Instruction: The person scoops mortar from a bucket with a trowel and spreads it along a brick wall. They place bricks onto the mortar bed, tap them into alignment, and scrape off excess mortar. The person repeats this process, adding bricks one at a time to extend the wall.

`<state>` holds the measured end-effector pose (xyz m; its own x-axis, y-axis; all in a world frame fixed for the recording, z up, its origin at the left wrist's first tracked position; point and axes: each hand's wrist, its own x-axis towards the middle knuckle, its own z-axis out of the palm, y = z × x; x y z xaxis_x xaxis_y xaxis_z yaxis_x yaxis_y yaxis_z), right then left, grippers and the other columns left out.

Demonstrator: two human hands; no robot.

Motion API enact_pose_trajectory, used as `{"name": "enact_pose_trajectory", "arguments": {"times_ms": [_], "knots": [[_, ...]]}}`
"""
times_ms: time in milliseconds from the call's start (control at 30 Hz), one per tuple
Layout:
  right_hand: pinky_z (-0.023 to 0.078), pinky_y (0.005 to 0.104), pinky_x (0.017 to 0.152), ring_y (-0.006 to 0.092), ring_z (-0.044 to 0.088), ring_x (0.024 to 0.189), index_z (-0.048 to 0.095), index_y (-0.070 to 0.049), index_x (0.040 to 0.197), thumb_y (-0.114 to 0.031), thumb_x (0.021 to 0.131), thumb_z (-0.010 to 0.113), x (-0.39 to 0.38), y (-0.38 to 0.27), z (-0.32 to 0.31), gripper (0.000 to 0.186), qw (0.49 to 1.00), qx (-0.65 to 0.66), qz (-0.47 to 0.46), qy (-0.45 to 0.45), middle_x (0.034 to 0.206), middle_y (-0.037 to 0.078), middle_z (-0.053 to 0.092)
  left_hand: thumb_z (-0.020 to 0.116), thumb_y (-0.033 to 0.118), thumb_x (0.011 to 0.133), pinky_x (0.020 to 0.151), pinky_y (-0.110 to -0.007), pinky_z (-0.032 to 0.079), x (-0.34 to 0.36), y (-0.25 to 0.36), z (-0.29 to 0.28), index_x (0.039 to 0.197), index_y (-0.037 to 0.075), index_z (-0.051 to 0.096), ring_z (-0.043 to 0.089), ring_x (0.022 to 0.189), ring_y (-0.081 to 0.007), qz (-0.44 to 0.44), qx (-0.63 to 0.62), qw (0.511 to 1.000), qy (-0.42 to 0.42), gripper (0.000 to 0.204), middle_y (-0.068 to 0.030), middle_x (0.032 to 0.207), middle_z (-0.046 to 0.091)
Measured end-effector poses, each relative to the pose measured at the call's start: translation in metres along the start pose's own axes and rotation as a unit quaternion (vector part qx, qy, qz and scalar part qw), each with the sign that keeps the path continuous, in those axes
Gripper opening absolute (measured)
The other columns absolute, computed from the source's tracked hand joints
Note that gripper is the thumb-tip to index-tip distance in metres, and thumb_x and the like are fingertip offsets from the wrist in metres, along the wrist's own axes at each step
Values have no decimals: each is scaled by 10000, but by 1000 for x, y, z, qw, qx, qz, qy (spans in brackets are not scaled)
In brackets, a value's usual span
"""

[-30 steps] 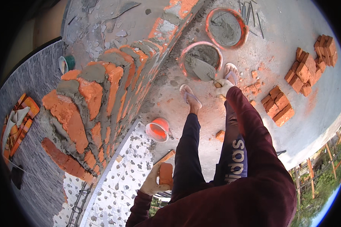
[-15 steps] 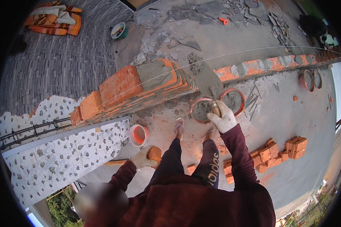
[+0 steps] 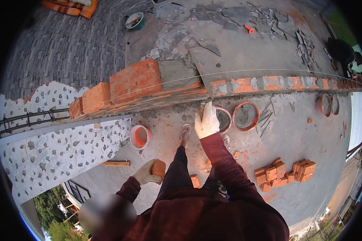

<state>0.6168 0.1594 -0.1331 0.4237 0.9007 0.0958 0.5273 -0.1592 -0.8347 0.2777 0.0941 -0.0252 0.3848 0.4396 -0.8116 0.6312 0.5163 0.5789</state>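
Note:
In my gloved right hand (image 3: pixel 207 122) is a trowel, its long grey blade (image 3: pixel 202 77) turned almost edge-on at the right end of a grey mortar bed (image 3: pixel 178 72). This mortar lies on top of the brick wall (image 3: pixel 157 95), beside a large laid orange brick (image 3: pixel 136 78). My gloved left hand (image 3: pixel 145 172) grips a loose brick (image 3: pixel 158 168) low down beside my left leg, away from the wall. The fingers of my right hand are closed around the trowel's handle, which is mostly hidden.
A white string (image 3: pixel 261 71) stretches along the wall. Two round mortar tubs (image 3: pixel 256 120) (image 3: pixel 229 125) stand near my right hand, and a white bucket (image 3: pixel 133 138) is at left. Bricks (image 3: pixel 275 172) are stacked at right. Broken slabs (image 3: pixel 237 16) lie beyond the wall, where another person (image 3: pixel 342 52) is at far right.
My right hand has moved left from over the mortar tub, and the trowel blade has turned on edge by the mortar bed. The left hand still holds its brick. The view has shifted.

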Motion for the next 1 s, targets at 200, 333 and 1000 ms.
{"name": "enact_pose_trajectory", "arguments": {"times_ms": [200, 333, 1000], "knots": [[549, 505, 868, 476, 595, 1090, 252, 93, 1527, -45, 844, 603, 8, 0, -39, 780, 993, -33, 36, -110, 1204, 311, 536, 898, 147, 692, 1085, -389, 473, 4, 18, -12, 1536, -15, 352, 551, 1299, -228, 45, 47, 998, -13, 1019, -141, 1387, 556], [521, 493, 952, 490, 556, 1169, 209, 143, 1527, -47, 855, 599, -14, -11, -44, 800, 990, -37, 35, -128, 1280, 349, 500, 924, 223, 655, 1141, -406, 421, 9, 64, -13, 1536, -15, 356, 507, 1371, -265, 109, 171, 979, -21, 1075, -171, 1429, 535], [530, 466, 878, 399, 659, 1082, 605, -58, 1220, -85, 788, 696, 173, -26, -187, 442, 913, -152, -91, -367, 1121, 209, 689, 1008, 429, 470, 1150, -442, 392, -61, 332, -131, 1521, 11, 407, 508, 1373, -341, 422, 328, 845, -2, 1281, -191, 1491, 497]]}}
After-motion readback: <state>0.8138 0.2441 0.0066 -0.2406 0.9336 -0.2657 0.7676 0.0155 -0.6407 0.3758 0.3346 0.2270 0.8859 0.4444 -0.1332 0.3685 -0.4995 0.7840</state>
